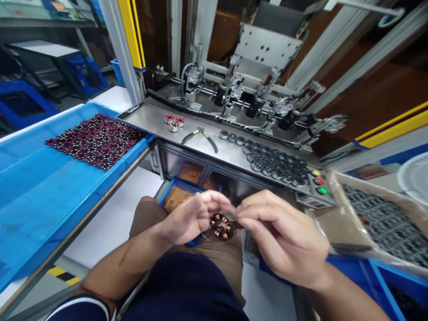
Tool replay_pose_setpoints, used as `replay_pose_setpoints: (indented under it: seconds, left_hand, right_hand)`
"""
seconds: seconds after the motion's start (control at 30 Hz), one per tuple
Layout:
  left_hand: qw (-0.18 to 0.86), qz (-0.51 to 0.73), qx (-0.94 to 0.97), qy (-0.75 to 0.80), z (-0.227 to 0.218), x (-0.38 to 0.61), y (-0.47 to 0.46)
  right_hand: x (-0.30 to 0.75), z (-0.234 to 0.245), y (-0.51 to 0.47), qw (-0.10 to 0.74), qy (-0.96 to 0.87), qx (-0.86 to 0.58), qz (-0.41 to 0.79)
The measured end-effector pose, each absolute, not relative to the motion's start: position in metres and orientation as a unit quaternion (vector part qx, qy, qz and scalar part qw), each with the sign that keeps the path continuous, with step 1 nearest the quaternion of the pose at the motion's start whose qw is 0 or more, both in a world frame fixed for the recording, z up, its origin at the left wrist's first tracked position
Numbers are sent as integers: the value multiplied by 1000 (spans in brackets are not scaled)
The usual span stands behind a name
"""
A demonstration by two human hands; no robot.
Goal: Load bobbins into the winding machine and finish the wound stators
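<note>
My left hand is closed around the edge of a small round motor stator, held above my lap. Copper windings sit on its dark core, and loose thin wire ends stick out at its lower rim. Close against the stator's right side, my right hand is closed in a pinch. A thin wire shows at its fingertips, though the fingers hide most of it. On the metal bench lie wire cutters with black and green handles, jaws towards the machine.
Three wound stators stand left of the cutters, with rows of dark stators to the right. A blue tray at left holds many stators. At right are a lined box of grey parts and control buttons. Winding machinery stands behind.
</note>
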State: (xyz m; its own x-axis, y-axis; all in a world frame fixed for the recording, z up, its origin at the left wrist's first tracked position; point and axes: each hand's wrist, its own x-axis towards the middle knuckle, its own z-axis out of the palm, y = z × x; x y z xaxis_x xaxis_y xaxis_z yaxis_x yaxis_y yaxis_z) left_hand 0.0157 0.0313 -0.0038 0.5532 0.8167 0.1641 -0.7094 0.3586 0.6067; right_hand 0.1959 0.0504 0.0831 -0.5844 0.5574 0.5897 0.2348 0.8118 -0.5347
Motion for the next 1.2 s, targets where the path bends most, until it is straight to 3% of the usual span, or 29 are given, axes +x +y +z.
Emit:
replay_pose_setpoints:
  seconds: [0.1,0.33,0.47,0.53,0.63,0.7,0.9,1.2]
  left_hand:
    - [860,341,378,46,-9,18,31]
    - [696,570,413,145,-11,23,21]
    - [697,623,338,111,-5,23,25]
    - [759,555,319,122,-4,22,29]
    - [870,348,341,82,-8,21,33]
    - [880,287,375,54,-10,20,32]
    - [717,472,474,196,-10,21,22]
    - [538,643,499,220,-11,29,19]
  right_hand:
    - [198,84,50,390,-875,-208,198]
    - [199,75,45,438,-828,-300,179]
    - [197,72,47,453,-815,-293,211]
    - [197,73,48,446,-824,-255,239]
    - [200,73,49,437,-836,-219,250]
    - [203,73,49,431,-843,-219,236]
    - [207,66,49,461,-825,-256,201]
    - [203,58,50,490,-796,-282,216]
